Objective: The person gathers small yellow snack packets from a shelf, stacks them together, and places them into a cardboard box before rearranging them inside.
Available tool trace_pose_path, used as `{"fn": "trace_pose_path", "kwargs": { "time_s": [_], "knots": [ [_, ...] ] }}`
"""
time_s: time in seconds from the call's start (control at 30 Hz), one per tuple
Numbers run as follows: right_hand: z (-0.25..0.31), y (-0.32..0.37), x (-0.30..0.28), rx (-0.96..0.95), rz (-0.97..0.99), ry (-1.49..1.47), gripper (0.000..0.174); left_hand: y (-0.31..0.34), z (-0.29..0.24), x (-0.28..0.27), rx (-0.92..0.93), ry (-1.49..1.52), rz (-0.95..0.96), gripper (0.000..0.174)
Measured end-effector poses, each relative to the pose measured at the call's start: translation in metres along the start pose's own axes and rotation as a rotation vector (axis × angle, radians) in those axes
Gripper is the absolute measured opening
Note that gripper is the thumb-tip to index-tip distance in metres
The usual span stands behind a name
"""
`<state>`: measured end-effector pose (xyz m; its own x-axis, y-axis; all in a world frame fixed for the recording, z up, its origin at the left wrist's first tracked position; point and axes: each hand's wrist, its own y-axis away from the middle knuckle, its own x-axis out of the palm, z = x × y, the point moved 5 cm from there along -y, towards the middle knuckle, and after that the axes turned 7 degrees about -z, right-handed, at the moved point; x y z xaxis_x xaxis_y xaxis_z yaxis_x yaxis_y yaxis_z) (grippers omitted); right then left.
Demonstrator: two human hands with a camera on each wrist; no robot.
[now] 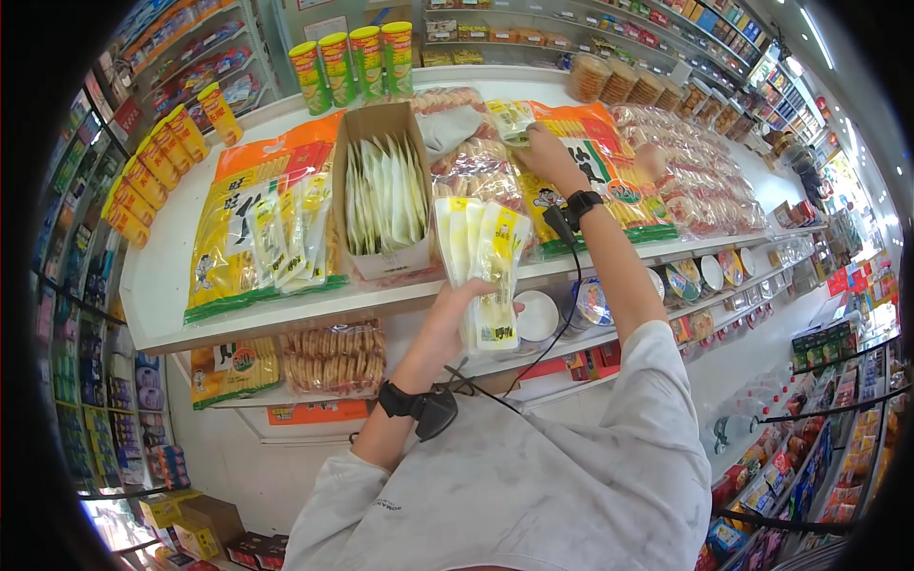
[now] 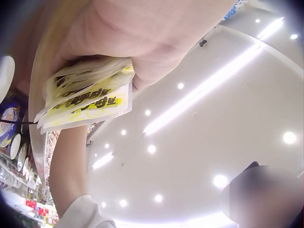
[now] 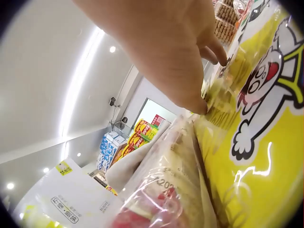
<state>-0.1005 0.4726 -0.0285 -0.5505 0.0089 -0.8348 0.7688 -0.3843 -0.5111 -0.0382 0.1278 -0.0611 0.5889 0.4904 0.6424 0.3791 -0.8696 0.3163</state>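
My left hand (image 1: 463,319) grips a fanned bunch of flat white-and-yellow snack packets (image 1: 481,243) in front of the counter. In the left wrist view the same packets (image 2: 90,97) poke out below the palm, their dark print showing. Farther back, my right hand (image 1: 555,160) reaches over a big yellow rice-cracker bag (image 1: 571,190), its fingers pinching the edge of a small yellow-and-white packet (image 1: 509,116). The right wrist view shows that hand (image 3: 166,52) bent down at the yellow bag (image 3: 256,142), its fingertips partly hidden. An open cardboard box (image 1: 381,262) of upright packets stands left of the hands.
More packets (image 1: 290,233) lie on another cracker bag (image 1: 219,257) at left. Green-and-yellow canisters (image 1: 352,67) line the back edge, with yellow tubs (image 1: 152,171) at far left. Bagged round crackers (image 1: 705,181) fill the right side. A black cable (image 1: 574,295) hangs between the wrists.
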Motion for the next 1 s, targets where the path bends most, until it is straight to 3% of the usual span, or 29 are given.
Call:
{"fn": "trace_pose_path", "kwargs": {
  "time_s": [0.13,0.23,0.33,0.43,0.63,0.7,0.8,0.93,1.0],
  "knots": [
    [-0.005,-0.004,0.003,0.030,0.035,0.122,0.022,0.002,-0.003,0.000,-0.011,-0.009,0.006,0.058],
    [-0.016,-0.004,0.003,-0.017,-0.033,0.146,0.021,0.002,-0.003,0.000,-0.020,0.015,0.014,0.058],
    [-0.021,0.005,-0.010,0.055,-0.083,0.047,0.017,0.001,-0.001,-0.001,-0.053,0.092,0.039,0.058],
    [-0.009,0.030,-0.039,0.048,-0.282,-0.057,0.013,0.004,-0.001,0.002,-0.107,0.196,0.084,0.060],
    [0.043,0.115,-0.108,0.294,-0.446,-0.733,0.013,0.003,0.004,0.009,-0.095,0.214,0.057,0.061],
    [0.073,0.153,-0.132,0.313,-0.488,-0.719,0.010,0.002,0.004,0.013,-0.091,0.249,0.026,0.060],
    [0.127,0.209,-0.158,0.201,-0.428,-0.573,0.009,-0.004,0.005,0.016,-0.009,0.212,0.026,0.061],
    [0.158,0.253,-0.156,0.030,-0.284,-0.511,0.018,-0.007,0.010,0.021,0.071,0.331,-0.016,0.062],
    [0.154,0.268,-0.149,0.088,-0.268,-0.522,0.017,-0.003,0.006,0.028,0.064,0.458,0.062,0.062]
  ]
}}
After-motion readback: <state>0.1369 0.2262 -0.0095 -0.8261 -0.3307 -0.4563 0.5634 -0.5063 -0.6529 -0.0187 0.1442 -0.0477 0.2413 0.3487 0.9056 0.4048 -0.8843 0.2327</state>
